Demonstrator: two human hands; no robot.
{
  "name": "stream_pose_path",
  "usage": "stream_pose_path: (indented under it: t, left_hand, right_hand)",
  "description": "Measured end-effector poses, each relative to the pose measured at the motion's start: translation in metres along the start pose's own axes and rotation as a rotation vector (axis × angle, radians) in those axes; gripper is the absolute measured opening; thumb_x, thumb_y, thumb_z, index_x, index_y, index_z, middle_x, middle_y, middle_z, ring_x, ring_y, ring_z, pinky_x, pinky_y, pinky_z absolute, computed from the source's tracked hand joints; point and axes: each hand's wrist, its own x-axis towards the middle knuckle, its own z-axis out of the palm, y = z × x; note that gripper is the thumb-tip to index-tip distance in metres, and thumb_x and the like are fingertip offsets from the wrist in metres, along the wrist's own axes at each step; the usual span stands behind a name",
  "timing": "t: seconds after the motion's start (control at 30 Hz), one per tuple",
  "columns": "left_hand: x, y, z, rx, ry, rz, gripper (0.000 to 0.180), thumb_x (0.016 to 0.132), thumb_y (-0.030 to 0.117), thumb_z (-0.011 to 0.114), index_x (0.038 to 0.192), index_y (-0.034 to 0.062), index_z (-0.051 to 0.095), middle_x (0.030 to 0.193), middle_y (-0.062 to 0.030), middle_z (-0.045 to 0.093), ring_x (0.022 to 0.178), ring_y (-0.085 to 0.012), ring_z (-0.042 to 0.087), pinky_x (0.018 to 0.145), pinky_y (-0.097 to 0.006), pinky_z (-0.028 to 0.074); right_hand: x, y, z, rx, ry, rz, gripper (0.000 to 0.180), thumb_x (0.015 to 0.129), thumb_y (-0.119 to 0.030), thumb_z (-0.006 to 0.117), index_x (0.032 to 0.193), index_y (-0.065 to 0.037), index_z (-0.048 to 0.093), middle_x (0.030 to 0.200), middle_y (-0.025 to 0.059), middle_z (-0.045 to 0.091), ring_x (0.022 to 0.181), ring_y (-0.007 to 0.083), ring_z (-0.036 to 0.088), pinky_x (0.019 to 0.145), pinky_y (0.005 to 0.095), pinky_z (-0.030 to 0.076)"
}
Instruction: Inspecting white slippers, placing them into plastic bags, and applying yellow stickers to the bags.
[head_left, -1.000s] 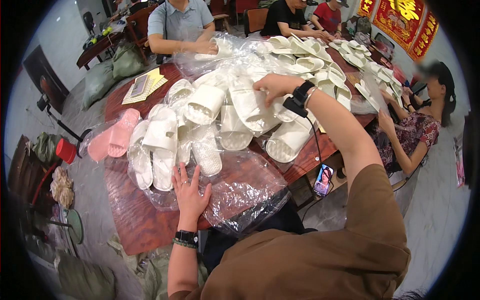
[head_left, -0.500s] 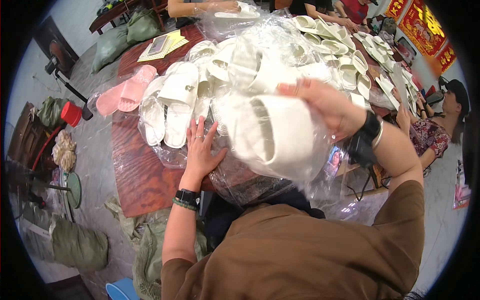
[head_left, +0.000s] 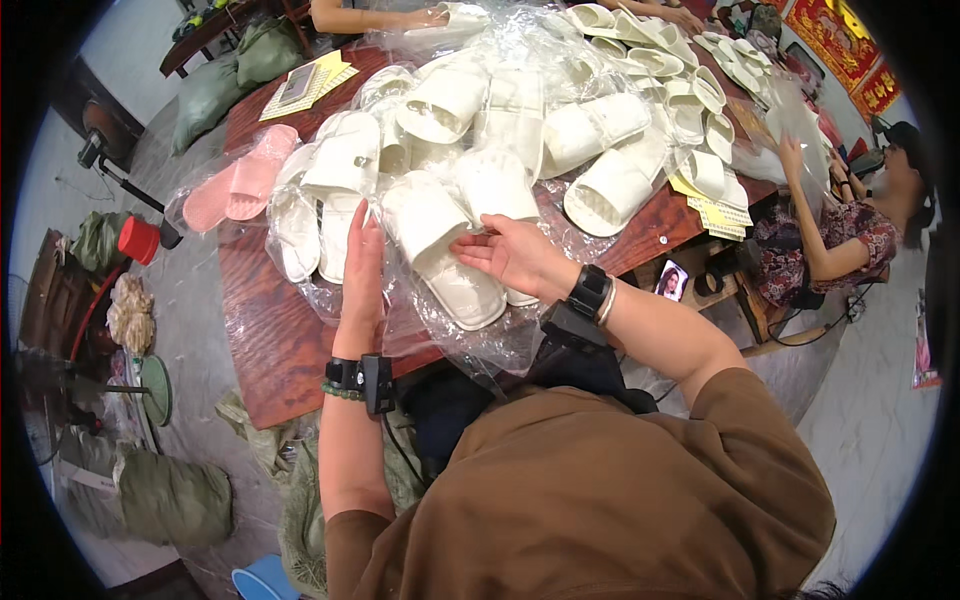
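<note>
A pair of white slippers (head_left: 423, 212) in a clear plastic bag (head_left: 400, 320) lies at the table's near edge, toes pointing away from me. Along its left side stands my left hand (head_left: 364, 265), edge-on, fingers straight. From the right, my right hand (head_left: 520, 258) rests against the near slipper with fingers stretched out and palm partly upward; I cannot tell whether it touches only the bag. Left of my left hand lies another bagged white pair (head_left: 342, 160), and beyond it a bagged pink pair (head_left: 258, 180).
Bagged white slippers (head_left: 600, 130) heap across the red-brown wooden table (head_left: 262, 350). Yellow sheets (head_left: 318, 88) lie at the far left, more sheets (head_left: 722, 215) at the right edge. A person (head_left: 830, 230) sits at right holding clear plastic; other people's arms (head_left: 375, 18) reach in from behind.
My right hand has brought the bagged white slippers down from mid-air onto the table. My left hand has lifted from lying flat and turned edge-on beside them.
</note>
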Motion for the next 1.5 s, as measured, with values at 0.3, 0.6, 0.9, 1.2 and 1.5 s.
stream_pose_path:
  t: [0.3,0.6,0.9,1.2,1.5]
  left_hand:
    - [0.002,-0.016,0.005,0.067,0.096,-0.054,0.071,0.102,0.013,0.054,0.157,0.0005,0.012,0.156,-0.0254,0.032,0.138,-0.0261,0.04,0.113,-0.035,0.032]
    - [0.007,-0.012,-0.001,0.047,0.135,-0.115,0.07,0.102,0.021,0.056,0.157,0.0025,0.017,0.151,-0.0227,0.039,0.138,-0.0257,0.041,0.114,-0.036,0.031]
    - [0.013,-0.017,-0.009,0.193,0.163,-0.171,0.053,0.104,0.03,0.052,0.146,-0.0024,0.044,0.147,-0.014,0.049,0.134,-0.0232,0.046,0.112,-0.035,0.036]
    - [0.015,-0.013,0.009,0.19,0.189,-0.191,0.047,0.104,0.021,0.053,0.142,-0.0059,0.049,0.144,-0.0129,0.053,0.131,-0.0194,0.05,0.111,-0.032,0.037]
    - [0.015,-0.013,-0.001,0.099,0.247,-0.25,0.046,0.101,0.022,0.059,0.138,-0.0058,0.054,0.14,-0.0131,0.057,0.128,-0.0195,0.052,0.109,-0.03,0.039]
  right_hand:
    - [-0.112,-0.027,-0.011,-1.438,-0.42,-0.342,0.015,0.095,-0.014,0.056,0.103,-0.003,0.061,0.091,0.0103,0.067,0.092,0.0258,0.069,0.079,0.038,0.054]
    - [-0.153,-0.011,-0.04,-1.955,-0.47,-0.343,0.037,0.087,-0.006,0.054,0.122,0.003,0.058,0.083,0.0229,0.065,0.079,0.0406,0.065,0.072,0.0476,0.053]
    - [-0.129,0.027,-0.028,-2.107,-0.392,-0.863,0.022,0.083,-0.013,0.057,0.094,0.004,0.065,0.145,0.0287,0.04,0.111,0.0341,0.051,0.089,0.0404,0.047]
    - [-0.135,0.013,-0.039,-2.021,-0.271,-0.512,0.029,0.084,-0.011,0.054,0.103,0.011,0.061,0.135,0.0307,0.047,0.097,0.0327,0.058,0.074,0.0413,0.052]
    - [-0.172,-0.013,-0.036,-1.87,-0.485,-0.646,0.018,0.084,-0.005,0.054,0.091,0.009,0.061,0.14,0.0313,0.043,0.11,0.0369,0.055,0.094,0.0449,0.046]
